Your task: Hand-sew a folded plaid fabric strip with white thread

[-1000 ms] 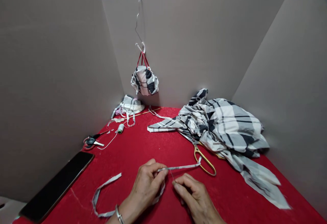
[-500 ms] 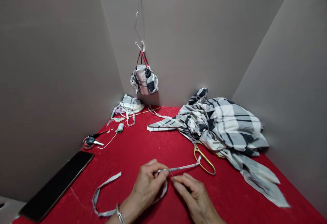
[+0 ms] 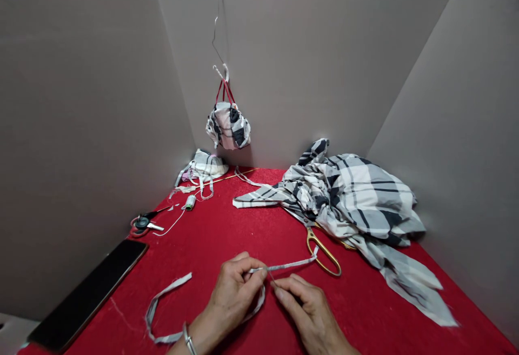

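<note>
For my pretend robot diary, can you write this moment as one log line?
left hand: plaid fabric strip | right hand: thread | near: gold-handled scissors

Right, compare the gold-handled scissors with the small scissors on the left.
The gold-handled scissors have large gold finger loops, while the small scissors have dark, red-ringed handles. The gold-handled scissors lie partly under the plaid fabric; the small scissors lie uncovered. Both rest on the red table cover.

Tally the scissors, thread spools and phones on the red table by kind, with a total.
Gold-handled scissors: 1
Small dark-handled scissors: 1
Thread spool: 1
Phone: 1
Total: 4
</note>
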Action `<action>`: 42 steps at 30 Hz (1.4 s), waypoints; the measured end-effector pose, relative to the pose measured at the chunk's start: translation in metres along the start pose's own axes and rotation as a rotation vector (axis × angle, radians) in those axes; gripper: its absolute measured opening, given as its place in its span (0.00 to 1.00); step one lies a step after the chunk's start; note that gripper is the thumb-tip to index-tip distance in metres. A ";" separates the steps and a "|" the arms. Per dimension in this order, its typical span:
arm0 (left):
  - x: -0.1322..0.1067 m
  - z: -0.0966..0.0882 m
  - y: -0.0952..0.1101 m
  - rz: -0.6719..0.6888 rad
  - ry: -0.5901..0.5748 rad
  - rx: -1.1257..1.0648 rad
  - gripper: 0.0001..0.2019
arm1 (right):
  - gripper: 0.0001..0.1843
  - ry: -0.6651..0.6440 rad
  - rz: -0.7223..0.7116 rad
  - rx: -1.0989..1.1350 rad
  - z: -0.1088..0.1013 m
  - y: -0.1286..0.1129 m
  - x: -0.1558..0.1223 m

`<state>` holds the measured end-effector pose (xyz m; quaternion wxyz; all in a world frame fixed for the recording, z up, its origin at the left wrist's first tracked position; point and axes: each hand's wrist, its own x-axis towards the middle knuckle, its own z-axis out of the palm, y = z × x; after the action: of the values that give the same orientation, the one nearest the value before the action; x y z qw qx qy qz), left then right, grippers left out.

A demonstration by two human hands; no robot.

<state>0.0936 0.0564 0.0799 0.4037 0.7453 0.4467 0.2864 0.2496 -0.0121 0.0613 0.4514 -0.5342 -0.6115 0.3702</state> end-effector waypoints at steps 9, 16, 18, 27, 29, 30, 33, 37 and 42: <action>-0.003 0.004 -0.002 0.184 0.077 0.159 0.12 | 0.15 0.009 0.026 0.025 0.002 -0.003 0.000; -0.005 0.009 -0.004 0.265 0.151 0.207 0.12 | 0.14 0.068 0.013 0.087 0.007 -0.002 -0.001; -0.005 0.011 -0.005 0.275 0.172 0.192 0.12 | 0.14 0.067 -0.003 0.103 0.008 0.000 0.000; -0.009 0.020 -0.003 0.387 0.170 0.183 0.11 | 0.15 0.091 0.050 0.157 0.005 0.003 0.003; -0.008 0.020 -0.003 0.354 0.163 0.166 0.11 | 0.15 0.057 0.162 0.278 0.005 0.004 0.004; -0.007 0.020 -0.003 0.335 0.164 0.160 0.11 | 0.16 0.049 0.209 0.357 0.005 0.005 0.004; -0.007 0.021 -0.004 0.352 0.162 0.159 0.11 | 0.21 0.107 0.245 0.530 0.006 0.006 0.006; -0.012 0.024 -0.003 0.474 0.087 0.168 0.12 | 0.23 0.125 0.251 0.557 -0.001 0.004 0.009; -0.015 0.027 -0.006 0.581 0.049 0.330 0.13 | 0.14 -0.068 0.127 0.128 -0.017 -0.007 0.010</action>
<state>0.1057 0.0352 0.0596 0.1680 0.8897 0.2654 0.3314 0.2630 -0.0040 0.0752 0.4393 -0.5288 -0.5665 0.4543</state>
